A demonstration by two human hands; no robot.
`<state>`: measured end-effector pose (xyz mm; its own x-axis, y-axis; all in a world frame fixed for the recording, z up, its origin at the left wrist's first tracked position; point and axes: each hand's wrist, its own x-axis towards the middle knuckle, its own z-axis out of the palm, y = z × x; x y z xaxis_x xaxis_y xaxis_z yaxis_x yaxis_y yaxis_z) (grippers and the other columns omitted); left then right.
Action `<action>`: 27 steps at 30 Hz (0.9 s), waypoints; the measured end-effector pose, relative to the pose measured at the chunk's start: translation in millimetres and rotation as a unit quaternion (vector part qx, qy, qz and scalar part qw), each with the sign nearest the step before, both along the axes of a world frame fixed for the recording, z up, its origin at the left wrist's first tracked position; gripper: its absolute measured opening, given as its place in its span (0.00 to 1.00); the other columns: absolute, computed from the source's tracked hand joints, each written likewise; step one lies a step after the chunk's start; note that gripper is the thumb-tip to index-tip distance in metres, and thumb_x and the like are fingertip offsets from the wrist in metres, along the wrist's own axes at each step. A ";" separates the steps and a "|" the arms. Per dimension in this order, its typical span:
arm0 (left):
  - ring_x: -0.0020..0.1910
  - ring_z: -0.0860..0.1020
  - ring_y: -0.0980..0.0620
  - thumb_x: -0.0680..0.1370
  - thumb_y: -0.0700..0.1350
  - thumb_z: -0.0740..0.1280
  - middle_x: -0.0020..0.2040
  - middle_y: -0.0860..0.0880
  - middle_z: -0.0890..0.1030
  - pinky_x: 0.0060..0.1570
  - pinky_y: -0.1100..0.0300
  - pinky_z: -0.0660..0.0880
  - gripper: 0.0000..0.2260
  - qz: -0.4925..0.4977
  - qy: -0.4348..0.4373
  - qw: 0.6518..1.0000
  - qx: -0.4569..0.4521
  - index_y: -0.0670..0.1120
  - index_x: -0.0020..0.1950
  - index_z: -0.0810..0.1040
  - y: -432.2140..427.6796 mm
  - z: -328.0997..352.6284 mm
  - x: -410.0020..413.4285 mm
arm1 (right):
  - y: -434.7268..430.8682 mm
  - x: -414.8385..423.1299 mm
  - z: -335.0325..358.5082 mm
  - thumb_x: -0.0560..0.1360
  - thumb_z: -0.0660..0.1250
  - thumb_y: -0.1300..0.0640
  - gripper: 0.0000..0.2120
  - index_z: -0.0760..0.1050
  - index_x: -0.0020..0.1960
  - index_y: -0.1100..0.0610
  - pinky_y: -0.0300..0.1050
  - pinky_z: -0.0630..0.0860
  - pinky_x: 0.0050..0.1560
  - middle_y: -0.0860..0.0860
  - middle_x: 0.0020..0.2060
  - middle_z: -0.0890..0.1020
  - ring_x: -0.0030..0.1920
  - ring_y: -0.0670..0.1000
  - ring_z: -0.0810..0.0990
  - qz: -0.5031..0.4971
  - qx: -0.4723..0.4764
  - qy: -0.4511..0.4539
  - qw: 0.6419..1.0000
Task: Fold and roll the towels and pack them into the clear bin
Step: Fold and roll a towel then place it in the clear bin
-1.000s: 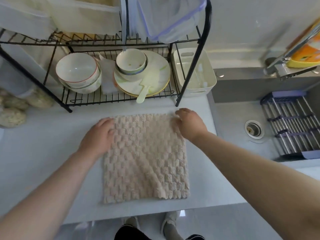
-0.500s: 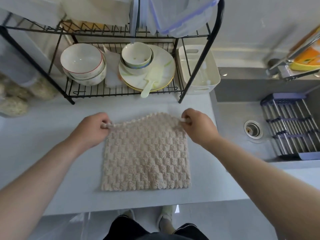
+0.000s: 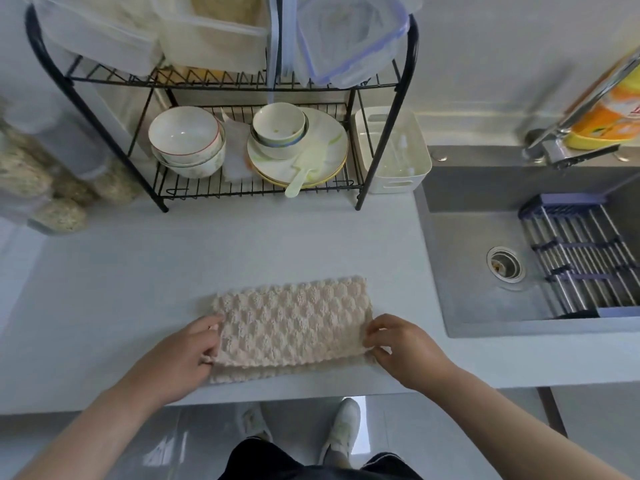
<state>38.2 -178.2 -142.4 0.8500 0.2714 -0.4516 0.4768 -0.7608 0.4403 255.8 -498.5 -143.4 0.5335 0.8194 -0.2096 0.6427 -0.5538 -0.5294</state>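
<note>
A beige checkered towel [image 3: 292, 323] lies folded in half on the grey counter [image 3: 138, 289], near its front edge. The upper layer stops a little short of the lower layer's near edge. My left hand [image 3: 183, 355] pinches the towel's left corner. My right hand [image 3: 401, 344] pinches its right corner. Clear plastic bins [image 3: 211, 32] stand on the top shelf of the black wire rack [image 3: 360, 188]; one at the right has a blue-trimmed lid [image 3: 349, 39].
The rack's lower shelf holds bowls [image 3: 187, 143], plates [image 3: 322, 150] and a pale spatula. A white basket [image 3: 391, 150] stands beside it. A sink [image 3: 502, 265] with a drying rack [image 3: 581, 258] lies to the right. Jars [image 3: 45, 188] stand at the left.
Both hands took the towel's far corners and brought them toward me, folding the flat towel in half. The view has tilted so the counter's front edge and my feet show.
</note>
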 end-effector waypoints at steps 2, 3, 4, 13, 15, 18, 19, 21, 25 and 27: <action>0.70 0.67 0.56 0.71 0.37 0.65 0.75 0.62 0.57 0.52 0.61 0.71 0.09 -0.022 0.018 0.999 0.015 0.47 0.37 0.67 -5.0 -1.1 -3.8 | -0.6 -2.9 0.4 0.67 0.72 0.61 0.09 0.85 0.43 0.49 0.29 0.69 0.44 0.44 0.49 0.82 0.43 0.45 0.82 0.024 -0.006 -0.029 0.999; 0.72 0.64 0.56 0.71 0.38 0.65 0.76 0.61 0.54 0.52 0.61 0.71 0.09 -0.033 0.028 0.999 0.023 0.47 0.37 0.66 -6.9 -0.8 -5.3 | -0.7 -4.5 -0.4 0.66 0.72 0.61 0.09 0.84 0.42 0.49 0.28 0.69 0.42 0.44 0.48 0.82 0.42 0.45 0.82 0.036 -0.006 -0.042 0.998; 0.74 0.61 0.57 0.71 0.39 0.64 0.76 0.62 0.52 0.52 0.60 0.71 0.09 -0.041 0.035 0.998 0.030 0.48 0.37 0.66 -9.2 0.3 -6.1 | -1.1 -6.0 -1.2 0.65 0.72 0.60 0.09 0.84 0.41 0.48 0.28 0.68 0.41 0.44 0.47 0.82 0.41 0.45 0.82 0.044 -0.005 -0.050 0.998; 0.76 0.39 0.57 0.73 0.57 0.65 0.73 0.62 0.35 0.69 0.69 0.53 0.14 -0.101 0.059 0.993 0.032 0.48 0.35 0.67 -36.3 -0.2 -20.1 | -7.1 -12.5 -5.6 0.67 0.67 0.59 0.06 0.82 0.38 0.52 0.34 0.75 0.43 0.47 0.46 0.80 0.44 0.49 0.81 0.061 -0.011 -0.031 0.998; 0.77 0.43 0.53 0.72 0.66 0.59 0.76 0.60 0.43 0.74 0.58 0.49 0.20 -0.086 0.054 0.992 0.079 0.50 0.32 0.71 -44.0 10.8 -18.7 | -5.1 -13.5 -3.4 0.71 0.67 0.55 0.06 0.82 0.38 0.54 0.36 0.75 0.48 0.48 0.48 0.78 0.45 0.49 0.80 0.015 -0.013 0.004 1.000; 0.65 0.72 0.43 0.73 0.61 0.58 0.63 0.50 0.76 0.65 0.47 0.66 0.17 -0.025 -0.137 0.974 0.180 0.52 0.39 0.80 -56.1 28.3 6.2 | 14.9 -13.5 7.7 0.75 0.66 0.55 0.08 0.81 0.50 0.55 0.37 0.73 0.49 0.49 0.51 0.78 0.49 0.50 0.80 -0.205 0.010 0.080 0.976; 0.61 0.73 0.46 0.73 0.61 0.60 0.60 0.51 0.75 0.62 0.50 0.68 0.19 -0.021 -0.143 0.972 0.187 0.51 0.52 0.80 -61.8 30.6 19.2 | 25.3 -9.8 13.1 0.76 0.64 0.55 0.13 0.78 0.58 0.56 0.39 0.73 0.49 0.51 0.54 0.79 0.52 0.52 0.80 -0.288 -0.010 0.119 0.950; 0.62 0.69 0.50 0.69 0.68 0.64 0.63 0.53 0.70 0.62 0.54 0.67 0.36 -0.010 -0.034 0.990 0.137 0.57 0.73 0.63 -77.4 26.3 44.7 | 45.9 -0.7 22.0 0.74 0.65 0.56 0.18 0.74 0.63 0.60 0.43 0.75 0.45 0.55 0.53 0.80 0.50 0.55 0.80 -0.408 -0.055 0.233 0.881; 0.66 0.66 0.47 0.58 0.76 0.65 0.67 0.51 0.66 0.65 0.49 0.66 0.51 0.011 0.072 0.991 0.115 0.65 0.76 0.47 -97.0 10.0 78.3 | 70.8 19.8 31.4 0.72 0.69 0.57 0.11 0.68 0.38 0.58 0.38 0.63 0.26 0.52 0.30 0.69 0.27 0.50 0.66 -0.439 -0.112 0.329 0.828; 0.66 0.65 0.46 0.58 0.75 0.66 0.65 0.51 0.66 0.65 0.49 0.65 0.51 0.006 0.075 0.990 0.115 0.64 0.76 0.47 -97.3 3.0 86.7 | 73.9 23.8 31.4 0.70 0.70 0.59 0.08 0.71 0.41 0.58 0.38 0.66 0.26 0.52 0.33 0.72 0.29 0.50 0.68 -0.413 -0.132 0.373 0.820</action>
<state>125.0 -275.6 -139.4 0.7738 0.3922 -0.4974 0.5338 -0.8266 0.1786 279.6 -424.6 -112.0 0.5267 0.1176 -0.8419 -0.4574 -0.7956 -0.3973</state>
